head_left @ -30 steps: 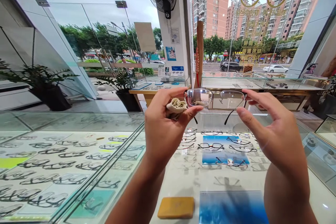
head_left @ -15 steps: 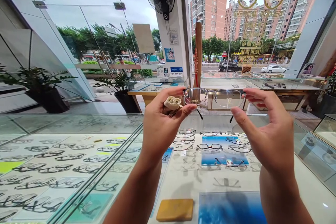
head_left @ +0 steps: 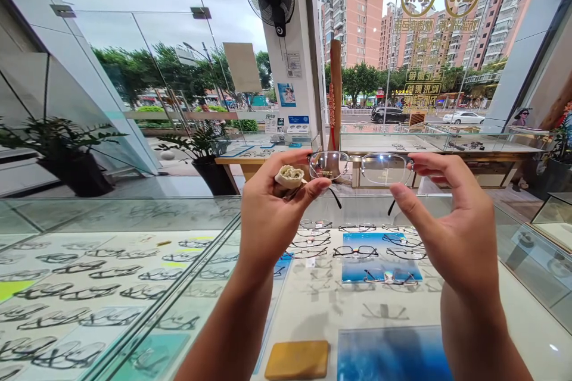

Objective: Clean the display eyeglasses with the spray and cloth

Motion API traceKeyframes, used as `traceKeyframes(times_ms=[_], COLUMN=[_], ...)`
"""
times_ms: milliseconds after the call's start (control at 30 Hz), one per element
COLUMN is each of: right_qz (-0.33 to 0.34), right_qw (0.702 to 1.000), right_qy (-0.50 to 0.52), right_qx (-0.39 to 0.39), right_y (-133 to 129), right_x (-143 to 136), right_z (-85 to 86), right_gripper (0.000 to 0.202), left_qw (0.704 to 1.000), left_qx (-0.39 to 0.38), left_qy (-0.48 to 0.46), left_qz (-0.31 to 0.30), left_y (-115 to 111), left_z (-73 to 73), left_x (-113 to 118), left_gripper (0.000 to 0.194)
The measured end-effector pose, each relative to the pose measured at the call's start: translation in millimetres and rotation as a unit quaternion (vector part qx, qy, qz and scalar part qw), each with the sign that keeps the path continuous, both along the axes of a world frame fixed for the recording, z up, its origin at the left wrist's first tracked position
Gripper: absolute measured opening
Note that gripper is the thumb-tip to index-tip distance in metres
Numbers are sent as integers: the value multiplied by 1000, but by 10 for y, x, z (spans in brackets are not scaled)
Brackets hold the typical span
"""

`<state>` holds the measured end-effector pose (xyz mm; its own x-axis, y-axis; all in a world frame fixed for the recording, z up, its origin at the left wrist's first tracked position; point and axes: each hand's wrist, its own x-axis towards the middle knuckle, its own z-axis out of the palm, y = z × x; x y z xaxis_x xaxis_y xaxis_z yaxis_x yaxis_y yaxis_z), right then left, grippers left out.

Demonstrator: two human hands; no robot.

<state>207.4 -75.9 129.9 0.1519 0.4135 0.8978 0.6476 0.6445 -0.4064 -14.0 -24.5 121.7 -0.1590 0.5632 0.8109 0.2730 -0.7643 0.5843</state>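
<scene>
A pair of thin-rimmed eyeglasses is held up level in front of me, its clear lenses facing me and dark temple tips hanging below. My left hand pinches the left end between thumb and fingers. Tucked in that same hand is a rolled beige cloth. At the right end, the fingers of my right hand grip the frame by the hinge, with the thumb lower down. Faint printing shows on both lenses.
Below the hands is a glass display case with rows of spectacles, a blue sheet and a tan block. Another case with many glasses is at left. Potted plants and further counters stand by the windows.
The glasses and both hands have shifted slightly left and down in view, with bright reflections now on the lenses. The grip of both hands stays the same.
</scene>
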Motion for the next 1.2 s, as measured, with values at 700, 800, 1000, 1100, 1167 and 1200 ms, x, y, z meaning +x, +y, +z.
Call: traceKeyframes(times_ms=[700, 800, 1000, 1100, 1167, 1200], right_qz=[3, 13, 35, 47, 53, 56], right_qw=[1000, 999, 998, 997, 996, 996], right_qy=[7, -3, -9, -8, -6, -4], right_qx=[-12, -31, -55, -61, -65, -65], right_y=[68, 139, 209, 238, 270, 288], right_x=[46, 105, 166, 171, 159, 147], right_z=[-12, -23, -33, -42, -52, -58], right_gripper=[32, 34, 38, 39, 39, 39], left_qw=[997, 988, 973, 970, 969, 969], left_qx=[66, 119, 174, 185, 189, 190], left_qy=[20, 30, 56, 60, 61, 60], left_qz=[45, 97, 143, 149, 148, 148], left_y=[50, 6, -25, -7, 13, 25], left_z=[-63, -84, -104, -106, -110, -112], left_x=[84, 139, 173, 168, 167, 166], left_gripper=[49, 44, 43, 44, 45, 45])
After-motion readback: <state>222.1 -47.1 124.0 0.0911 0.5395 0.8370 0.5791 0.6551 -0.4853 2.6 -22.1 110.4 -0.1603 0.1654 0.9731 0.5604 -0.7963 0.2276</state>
